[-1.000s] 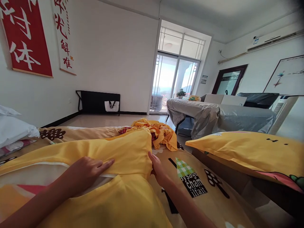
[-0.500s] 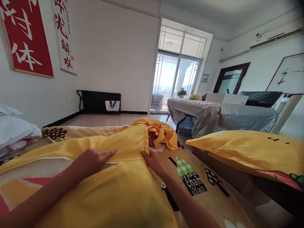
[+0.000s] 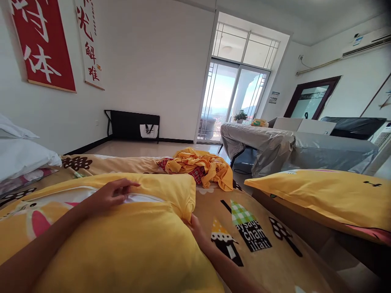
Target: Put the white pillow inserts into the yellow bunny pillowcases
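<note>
A yellow pillowcase [image 3: 131, 244] with a pillow in it lies before me. A long slit across it shows a strip of the white pillow [image 3: 143, 198] inside. My left hand [image 3: 114, 193] rests at this slit, fingers stretched out and a little apart. At the right side, my right hand [image 3: 195, 230] is closed on the gathered edge of the pillowcase near its corner; its fingertips are partly hidden by the cloth. A printed cartoon figure with pink shows on the case left of my left forearm.
The bed has a brown patterned sheet [image 3: 210, 203]. Crumpled yellow cloth [image 3: 220, 173] with red plaid lies beyond the pillow. Another yellow pillow [image 3: 324, 195] is at right, white pillows [image 3: 27, 158] at left. A plastic-covered table [image 3: 259, 138] stands behind.
My left hand has loosened and moved left, its fingers spreading. My right hand has gone lower, pulling the edge into folds. The slit gapes wider, showing more white.
</note>
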`<move>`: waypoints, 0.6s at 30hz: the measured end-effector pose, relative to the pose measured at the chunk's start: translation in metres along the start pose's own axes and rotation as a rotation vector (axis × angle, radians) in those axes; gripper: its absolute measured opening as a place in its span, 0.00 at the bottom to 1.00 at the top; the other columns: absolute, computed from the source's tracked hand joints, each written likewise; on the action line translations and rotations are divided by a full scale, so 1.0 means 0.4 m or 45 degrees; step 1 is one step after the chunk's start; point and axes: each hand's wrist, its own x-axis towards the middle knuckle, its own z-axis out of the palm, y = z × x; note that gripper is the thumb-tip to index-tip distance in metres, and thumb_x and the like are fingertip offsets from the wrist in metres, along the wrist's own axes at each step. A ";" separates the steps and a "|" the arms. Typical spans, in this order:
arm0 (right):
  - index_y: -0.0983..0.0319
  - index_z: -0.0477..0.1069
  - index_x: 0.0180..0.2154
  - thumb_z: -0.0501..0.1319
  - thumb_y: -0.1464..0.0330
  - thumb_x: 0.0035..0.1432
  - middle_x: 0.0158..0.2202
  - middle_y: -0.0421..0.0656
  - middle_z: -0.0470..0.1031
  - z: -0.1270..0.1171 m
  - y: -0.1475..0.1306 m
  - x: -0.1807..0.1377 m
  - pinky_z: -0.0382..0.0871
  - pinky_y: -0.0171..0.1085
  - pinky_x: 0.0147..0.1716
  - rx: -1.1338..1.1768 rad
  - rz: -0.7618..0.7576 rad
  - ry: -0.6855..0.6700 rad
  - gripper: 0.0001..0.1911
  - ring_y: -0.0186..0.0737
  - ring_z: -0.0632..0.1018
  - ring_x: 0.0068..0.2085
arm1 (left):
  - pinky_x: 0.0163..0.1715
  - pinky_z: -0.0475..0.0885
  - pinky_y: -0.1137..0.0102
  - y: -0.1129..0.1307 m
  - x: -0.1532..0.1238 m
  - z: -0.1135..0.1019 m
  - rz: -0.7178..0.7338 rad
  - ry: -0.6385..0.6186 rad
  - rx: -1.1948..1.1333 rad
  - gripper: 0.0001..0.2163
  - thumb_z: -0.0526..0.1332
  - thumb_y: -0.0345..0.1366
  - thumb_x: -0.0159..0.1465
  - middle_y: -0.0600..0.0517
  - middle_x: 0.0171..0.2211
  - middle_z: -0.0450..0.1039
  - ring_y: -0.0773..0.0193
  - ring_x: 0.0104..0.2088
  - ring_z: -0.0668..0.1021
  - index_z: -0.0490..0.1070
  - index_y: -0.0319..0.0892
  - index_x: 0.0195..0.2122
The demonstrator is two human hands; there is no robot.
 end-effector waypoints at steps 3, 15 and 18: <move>0.59 0.72 0.29 0.60 0.54 0.50 0.32 0.45 0.77 -0.016 -0.027 0.050 0.67 0.41 0.35 -0.267 -0.163 0.117 0.16 0.47 0.73 0.36 | 0.39 0.70 0.71 -0.014 -0.068 -0.030 -0.063 0.175 0.101 0.18 0.48 0.44 0.66 0.48 0.41 0.73 0.62 0.39 0.74 0.71 0.41 0.47; 0.62 0.71 0.23 0.56 0.49 0.52 0.24 0.43 0.73 -0.130 -0.049 0.065 0.67 0.38 0.30 -0.340 0.211 0.053 0.23 0.41 0.73 0.30 | 0.49 0.65 0.68 -0.071 -0.163 -0.034 -0.258 0.183 0.232 0.21 0.49 0.53 0.64 0.51 0.46 0.73 0.58 0.47 0.72 0.72 0.44 0.45; 0.62 0.74 0.32 0.55 0.48 0.53 0.28 0.44 0.75 -0.131 -0.036 0.011 0.69 0.38 0.31 -0.226 0.258 -0.115 0.24 0.41 0.75 0.31 | 0.46 0.65 0.68 -0.091 -0.161 -0.038 -0.365 0.214 0.357 0.20 0.48 0.50 0.64 0.51 0.39 0.74 0.59 0.44 0.73 0.71 0.42 0.39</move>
